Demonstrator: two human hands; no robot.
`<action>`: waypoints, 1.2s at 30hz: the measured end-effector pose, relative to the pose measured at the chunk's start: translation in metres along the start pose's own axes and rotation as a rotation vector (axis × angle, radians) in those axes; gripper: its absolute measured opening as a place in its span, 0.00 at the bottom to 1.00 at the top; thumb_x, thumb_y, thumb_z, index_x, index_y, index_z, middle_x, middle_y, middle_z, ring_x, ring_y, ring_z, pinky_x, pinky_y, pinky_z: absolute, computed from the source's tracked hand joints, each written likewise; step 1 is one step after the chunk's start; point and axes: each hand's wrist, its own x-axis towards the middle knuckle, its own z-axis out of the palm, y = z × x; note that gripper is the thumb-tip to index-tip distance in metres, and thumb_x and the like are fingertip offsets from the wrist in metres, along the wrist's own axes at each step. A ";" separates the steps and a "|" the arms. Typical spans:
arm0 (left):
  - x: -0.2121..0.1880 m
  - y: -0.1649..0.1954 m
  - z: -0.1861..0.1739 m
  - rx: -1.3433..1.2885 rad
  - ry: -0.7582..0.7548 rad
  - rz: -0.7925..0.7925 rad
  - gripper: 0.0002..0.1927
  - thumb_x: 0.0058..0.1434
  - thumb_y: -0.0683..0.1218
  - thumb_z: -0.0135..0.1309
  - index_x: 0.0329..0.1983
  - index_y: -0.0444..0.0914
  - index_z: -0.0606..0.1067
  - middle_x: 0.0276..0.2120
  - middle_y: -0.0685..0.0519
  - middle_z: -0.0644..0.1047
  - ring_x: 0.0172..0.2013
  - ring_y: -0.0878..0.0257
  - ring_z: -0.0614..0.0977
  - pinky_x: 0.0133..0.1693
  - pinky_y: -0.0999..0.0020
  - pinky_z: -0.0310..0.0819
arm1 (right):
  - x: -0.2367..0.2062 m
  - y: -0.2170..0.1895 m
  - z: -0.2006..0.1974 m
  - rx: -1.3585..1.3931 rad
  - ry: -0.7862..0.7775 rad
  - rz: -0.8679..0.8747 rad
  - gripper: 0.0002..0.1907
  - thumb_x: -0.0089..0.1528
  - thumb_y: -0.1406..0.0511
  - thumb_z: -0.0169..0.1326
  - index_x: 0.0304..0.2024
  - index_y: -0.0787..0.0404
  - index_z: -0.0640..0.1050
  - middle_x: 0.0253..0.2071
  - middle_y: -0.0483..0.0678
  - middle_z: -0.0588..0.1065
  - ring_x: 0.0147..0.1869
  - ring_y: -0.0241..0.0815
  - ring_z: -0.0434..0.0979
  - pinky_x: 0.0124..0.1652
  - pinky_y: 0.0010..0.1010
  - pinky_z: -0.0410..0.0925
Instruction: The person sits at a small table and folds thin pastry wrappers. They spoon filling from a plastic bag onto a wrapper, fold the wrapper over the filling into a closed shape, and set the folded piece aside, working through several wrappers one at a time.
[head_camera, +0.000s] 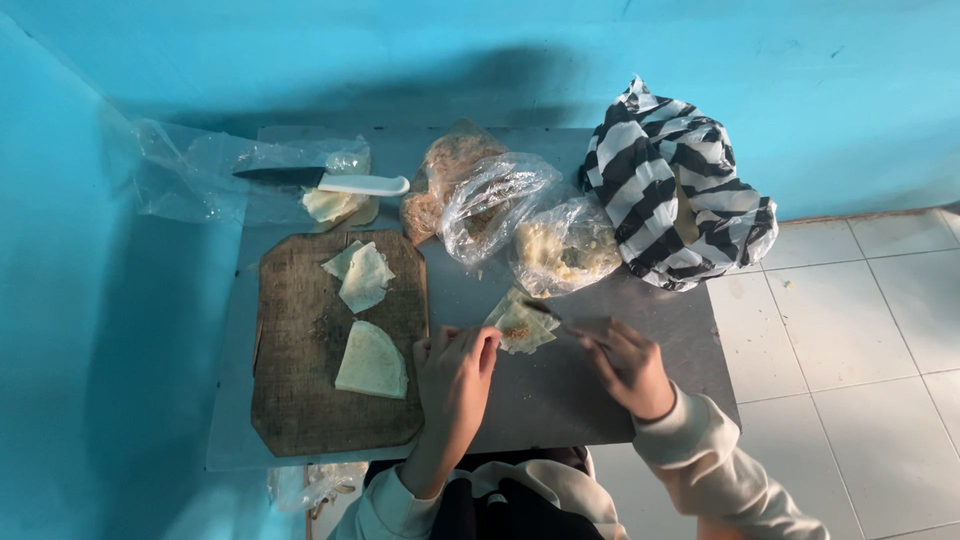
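Observation:
My left hand (455, 375) pinches the near edge of a pale triangular wrapper sheet (522, 326) lying on the grey board (560, 400). A little brown filling sits on that sheet. My right hand (628, 365) holds a thin dark utensil (556, 316) whose tip reaches onto the sheet. To the left lies a worn wooden cutting board (300, 390) with cut wrapper pieces (372, 362) and more pieces (360, 275) on it.
Behind the sheet stand clear plastic bags of filling (490, 205) and a bag of pale lumps (565, 250). A black-and-white striped bag (670, 190) sits at the back right. A white-handled knife (325, 180) rests on plastic at the back left. Blue walls, white tiled floor (850, 330).

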 end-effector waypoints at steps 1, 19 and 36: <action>0.000 0.000 0.000 -0.003 0.005 0.001 0.07 0.57 0.43 0.62 0.38 0.43 0.77 0.33 0.60 0.81 0.38 0.59 0.78 0.44 0.60 0.64 | 0.007 -0.004 -0.002 -0.019 0.035 -0.010 0.15 0.62 0.75 0.55 0.50 0.62 0.81 0.43 0.52 0.81 0.43 0.46 0.85 0.42 0.33 0.76; -0.005 -0.004 0.010 0.101 -0.010 0.085 0.14 0.64 0.45 0.58 0.53 0.43 0.77 0.37 0.57 0.80 0.39 0.59 0.77 0.46 0.59 0.65 | 0.136 -0.012 0.032 -0.425 0.083 -0.353 0.22 0.58 0.69 0.62 0.56 0.64 0.78 0.48 0.55 0.75 0.51 0.56 0.72 0.53 0.43 0.67; -0.007 -0.004 0.012 0.130 0.001 0.129 0.09 0.61 0.45 0.61 0.43 0.44 0.76 0.41 0.60 0.78 0.42 0.61 0.77 0.45 0.61 0.64 | -0.001 0.004 0.022 -0.171 0.009 0.039 0.12 0.54 0.66 0.66 0.40 0.60 0.82 0.41 0.49 0.78 0.45 0.50 0.79 0.45 0.38 0.72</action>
